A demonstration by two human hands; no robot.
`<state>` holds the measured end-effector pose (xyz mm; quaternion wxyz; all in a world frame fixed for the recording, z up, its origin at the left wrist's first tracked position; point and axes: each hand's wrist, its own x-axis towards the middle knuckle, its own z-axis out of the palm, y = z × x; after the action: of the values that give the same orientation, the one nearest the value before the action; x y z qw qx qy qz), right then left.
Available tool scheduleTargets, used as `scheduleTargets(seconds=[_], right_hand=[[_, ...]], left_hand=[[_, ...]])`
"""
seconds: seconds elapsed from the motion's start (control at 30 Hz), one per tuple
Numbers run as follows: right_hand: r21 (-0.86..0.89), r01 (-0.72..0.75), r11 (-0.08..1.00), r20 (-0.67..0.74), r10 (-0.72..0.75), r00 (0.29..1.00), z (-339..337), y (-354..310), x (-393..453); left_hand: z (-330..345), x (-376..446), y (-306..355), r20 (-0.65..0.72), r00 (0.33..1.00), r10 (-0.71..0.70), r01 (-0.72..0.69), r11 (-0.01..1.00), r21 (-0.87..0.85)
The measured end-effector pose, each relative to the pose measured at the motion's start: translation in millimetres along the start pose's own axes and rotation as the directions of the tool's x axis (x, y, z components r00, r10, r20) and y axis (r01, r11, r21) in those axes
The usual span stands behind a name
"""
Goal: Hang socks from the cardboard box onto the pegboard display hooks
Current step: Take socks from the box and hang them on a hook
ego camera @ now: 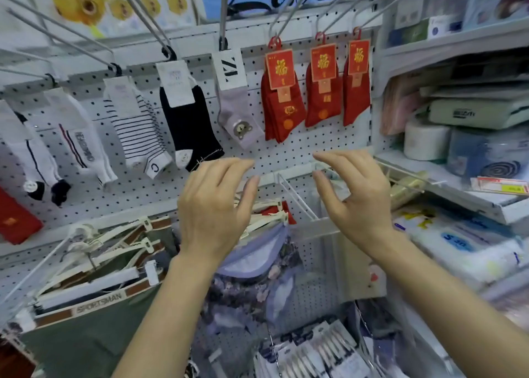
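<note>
**Before the pegboard, both hands raised and holding nothing**

In front of the pegboard (286,154) the left hand (213,205) and right hand (355,194) are lifted side by side, backs to the camera, a gap between them. Each grip is loose: fingers gently bent, thumbs angled inward, nothing held in either.

Above the right grip three packs of red socks (280,102) hang on hooks (289,8), each with a red and gold card. Above the left grip hang a lilac sock (237,119) with a bear face and a black sock (189,119); farther to that hand's outer side are striped socks (137,128) and white socks (77,137).

Between the two grips, just behind them, a bare wire hook (294,194) juts from the board. Below the left grip, hangers (114,243) carry green briefs (86,320) and a floral garment (252,286). Beyond the right grip's outer side, shelves (446,183) hold packaged goods. The cardboard box cannot be seen.
</note>
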<state>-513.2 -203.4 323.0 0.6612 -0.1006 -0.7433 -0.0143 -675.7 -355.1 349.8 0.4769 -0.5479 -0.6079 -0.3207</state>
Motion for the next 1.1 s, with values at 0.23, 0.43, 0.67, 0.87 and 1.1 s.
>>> scheduleTargets(seconds=[0.23,0.43,0.67,0.87,1.1], right_hand=[[-0.119,-0.107,0.987,0.109,0.12,0.987,-59,21,-84],[-0.2,-0.243,0.949,0.209,0.283,0.936,-124,47,-156],[-0.367,-0.271,0.89,0.295,0.388,0.873,-210,79,-243],[-0.505,-0.293,0.812,0.382,0.514,0.768,-287,96,-323],[-0.711,-0.378,0.593,0.377,0.776,0.506,-370,109,-392]], left_hand=[[36,-65,73,0.102,0.995,-0.007,0.023,0.988,-0.155],[75,-106,150,0.26,0.965,-0.02,0.087,0.964,-0.252],[108,-171,253,0.503,0.861,0.076,0.123,0.928,-0.351],[137,-223,336,0.602,0.782,0.163,0.135,0.898,-0.418],[173,-269,416,0.692,0.647,0.319,0.179,0.819,-0.545]])
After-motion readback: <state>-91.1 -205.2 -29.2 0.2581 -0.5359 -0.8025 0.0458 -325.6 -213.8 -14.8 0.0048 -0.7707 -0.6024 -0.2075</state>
